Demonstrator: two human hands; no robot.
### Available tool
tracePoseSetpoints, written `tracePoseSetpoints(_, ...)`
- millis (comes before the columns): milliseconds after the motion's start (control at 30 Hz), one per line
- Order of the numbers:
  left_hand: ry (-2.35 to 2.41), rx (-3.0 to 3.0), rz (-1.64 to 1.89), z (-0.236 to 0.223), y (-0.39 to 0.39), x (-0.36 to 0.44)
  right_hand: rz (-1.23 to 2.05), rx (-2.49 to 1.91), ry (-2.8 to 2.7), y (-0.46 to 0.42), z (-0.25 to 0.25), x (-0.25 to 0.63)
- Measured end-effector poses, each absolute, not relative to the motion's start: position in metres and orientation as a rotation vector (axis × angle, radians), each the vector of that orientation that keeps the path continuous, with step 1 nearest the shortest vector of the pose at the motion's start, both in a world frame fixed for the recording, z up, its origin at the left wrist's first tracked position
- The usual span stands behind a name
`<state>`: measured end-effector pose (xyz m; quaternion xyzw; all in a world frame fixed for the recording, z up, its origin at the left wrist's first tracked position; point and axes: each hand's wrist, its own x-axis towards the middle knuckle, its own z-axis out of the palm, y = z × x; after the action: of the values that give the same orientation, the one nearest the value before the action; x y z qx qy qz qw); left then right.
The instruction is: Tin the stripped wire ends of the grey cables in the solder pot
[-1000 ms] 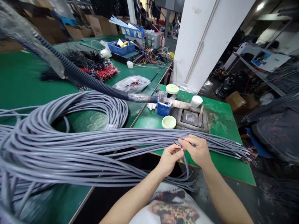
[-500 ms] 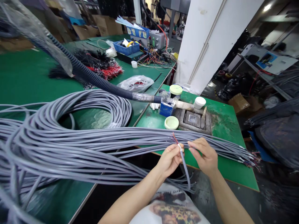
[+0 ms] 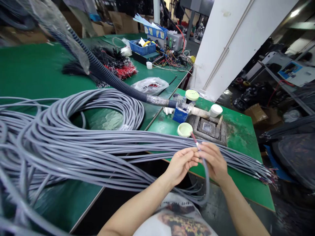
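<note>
A grey cable [image 3: 206, 183] rises in a bend from the edge of the worktop to my two hands. Its stripped end [image 3: 194, 137], with reddish wires bunched together, points up and away from me. My right hand [image 3: 215, 162] pinches the cable just below the bared wires. From the other side, my left hand [image 3: 182, 165] has its thumb and fingers closed at the same spot, its fingertips meeting the right ones; part of the cable is hidden between them. Behind the hands runs a thick bundle of grey cables [image 3: 157, 142], its stripped ends [image 3: 270, 178] lying at the right.
Beyond the bundle are a dirty metal solder pot [image 3: 225, 134], a pale green cup [image 3: 185, 129], a lidded jar [image 3: 192, 95] and a white cup [image 3: 216, 110]. A ribbed hose [image 3: 110, 77] crosses above the table to a blue block [image 3: 180, 115]. Coiled cable [image 3: 61, 114] covers the left.
My right hand has closed on the cable beside my left. The wires, splayed before, are now gathered and tilt forward. The view has shifted slightly left.
</note>
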<state>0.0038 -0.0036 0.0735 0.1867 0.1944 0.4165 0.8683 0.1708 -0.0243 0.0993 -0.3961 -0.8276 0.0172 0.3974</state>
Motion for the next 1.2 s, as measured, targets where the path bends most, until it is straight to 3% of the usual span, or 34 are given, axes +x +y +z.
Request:
tracePoseSetpoints(200,0.572,1.223,1.13,0.09,-0.013,-0.033,0.038,-1.347,-1.692,0.017,0.133,0.177)
tracePoseSetpoints(400,0.746,1.659,1.242,0.077,-0.002,-0.046,0.34,-1.435,-1.554,0.073,0.13,0.17)
tracePoseSetpoints(700,0.913,1.903,1.269,0.045,0.01,-0.044,0.331,-1.63,-1.757,0.119,0.109,0.161)
tracePoseSetpoints(1200,0.896,1.933,1.213,0.042,0.012,-0.042,0.183,-1.685,-1.939,0.131,0.098,0.154)
